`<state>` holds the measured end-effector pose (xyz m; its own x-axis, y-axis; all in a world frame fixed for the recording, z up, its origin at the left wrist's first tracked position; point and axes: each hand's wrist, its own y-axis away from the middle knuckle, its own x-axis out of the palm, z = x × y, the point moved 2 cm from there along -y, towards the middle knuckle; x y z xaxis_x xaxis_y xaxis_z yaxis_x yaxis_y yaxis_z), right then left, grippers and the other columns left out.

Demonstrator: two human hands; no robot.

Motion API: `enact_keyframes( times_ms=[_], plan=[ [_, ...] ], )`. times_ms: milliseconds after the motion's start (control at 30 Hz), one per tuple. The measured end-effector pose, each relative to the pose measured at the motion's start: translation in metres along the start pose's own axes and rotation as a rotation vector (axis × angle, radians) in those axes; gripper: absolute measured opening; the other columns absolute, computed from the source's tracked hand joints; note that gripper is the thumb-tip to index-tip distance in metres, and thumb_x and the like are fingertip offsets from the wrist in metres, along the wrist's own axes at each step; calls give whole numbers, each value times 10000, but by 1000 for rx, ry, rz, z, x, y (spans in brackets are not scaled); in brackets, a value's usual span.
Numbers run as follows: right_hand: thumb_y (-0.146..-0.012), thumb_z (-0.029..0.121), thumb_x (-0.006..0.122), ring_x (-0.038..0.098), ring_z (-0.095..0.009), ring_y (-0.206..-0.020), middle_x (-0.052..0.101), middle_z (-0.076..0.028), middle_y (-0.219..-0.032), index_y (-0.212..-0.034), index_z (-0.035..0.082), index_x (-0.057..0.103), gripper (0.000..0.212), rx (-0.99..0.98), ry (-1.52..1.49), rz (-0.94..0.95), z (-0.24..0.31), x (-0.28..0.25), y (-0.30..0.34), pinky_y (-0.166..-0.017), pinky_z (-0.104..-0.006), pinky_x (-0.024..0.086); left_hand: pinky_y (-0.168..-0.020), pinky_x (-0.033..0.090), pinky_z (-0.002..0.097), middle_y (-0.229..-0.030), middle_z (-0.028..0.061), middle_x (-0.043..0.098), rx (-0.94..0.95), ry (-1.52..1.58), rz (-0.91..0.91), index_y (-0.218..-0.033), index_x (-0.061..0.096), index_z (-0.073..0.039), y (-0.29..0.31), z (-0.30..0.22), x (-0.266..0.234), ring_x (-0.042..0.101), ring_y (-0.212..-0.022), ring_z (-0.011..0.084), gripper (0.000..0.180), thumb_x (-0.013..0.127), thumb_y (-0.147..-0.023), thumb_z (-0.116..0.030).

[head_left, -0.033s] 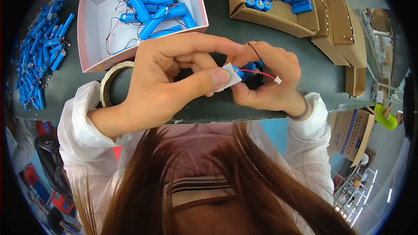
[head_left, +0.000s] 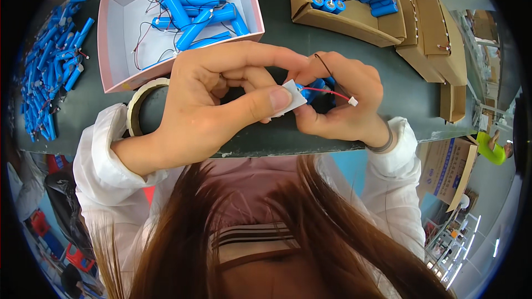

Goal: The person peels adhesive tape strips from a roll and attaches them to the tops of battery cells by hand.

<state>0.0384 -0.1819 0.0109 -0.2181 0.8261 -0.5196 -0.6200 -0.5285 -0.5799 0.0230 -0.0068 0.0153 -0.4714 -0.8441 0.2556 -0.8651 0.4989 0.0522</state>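
My left hand [head_left: 202, 108] is closed, its thumb pressing a small white square pad [head_left: 296, 98] against the end of a blue cylindrical battery [head_left: 316, 93]. Curled around that battery is my right hand [head_left: 354, 86], whose fingers hide most of its body. A red wire runs from the battery to a white plug [head_left: 353, 101] by the right palm, and a dark wire arcs over the right fingers. The left index fingertip meets the right fingers above the pad. Beside my left wrist, a roll of cream tape [head_left: 133, 112] lies on the dark table [head_left: 266, 147].
A pink-rimmed white box [head_left: 105, 50] holds loose wired blue batteries. Many blue batteries [head_left: 52, 72] are piled at the far left. At the back right, a cardboard box [head_left: 354, 27] holds upright batteries, with more cardboard boxes [head_left: 429, 50] beside it. A person in bright green [head_left: 490, 148] is at the far right.
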Motion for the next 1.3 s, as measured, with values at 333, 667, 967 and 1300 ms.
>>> enact_keyframes(
  times_ms=[333,667,967,1300],
  plan=[
    [-553,-2,647,538,-170,-510,549,-58,-615,-712,25,543,191,118,-35,-7,5,-1,-4,-460,-231,419,-582,419,199,-657,66,584,7,7,-11,-1040,539,33,-2,0,3,547,-608,102,280,575,-771,-38],
    [-543,41,641,563,-161,-557,587,-117,-697,-774,-67,536,275,58,47,58,3,0,-2,-520,-227,460,-580,433,207,-676,63,586,-14,7,-39,-983,554,30,-1,3,2,543,-611,100,226,579,-771,-43],
    [-584,-24,599,565,-160,-644,583,-135,-775,-863,-80,542,290,140,-48,83,6,8,-1,-570,-232,459,-591,438,202,-682,42,573,4,-25,-74,-1008,510,21,-1,3,0,538,-615,89,240,561,-780,-35],
    [-808,89,497,527,-125,-761,543,-113,-846,-931,-77,530,209,484,-692,68,16,15,-11,-647,-223,415,-596,430,192,-703,27,565,-11,-50,-135,-1024,468,16,1,1,0,536,-648,74,237,547,-807,-38]
  ],
)
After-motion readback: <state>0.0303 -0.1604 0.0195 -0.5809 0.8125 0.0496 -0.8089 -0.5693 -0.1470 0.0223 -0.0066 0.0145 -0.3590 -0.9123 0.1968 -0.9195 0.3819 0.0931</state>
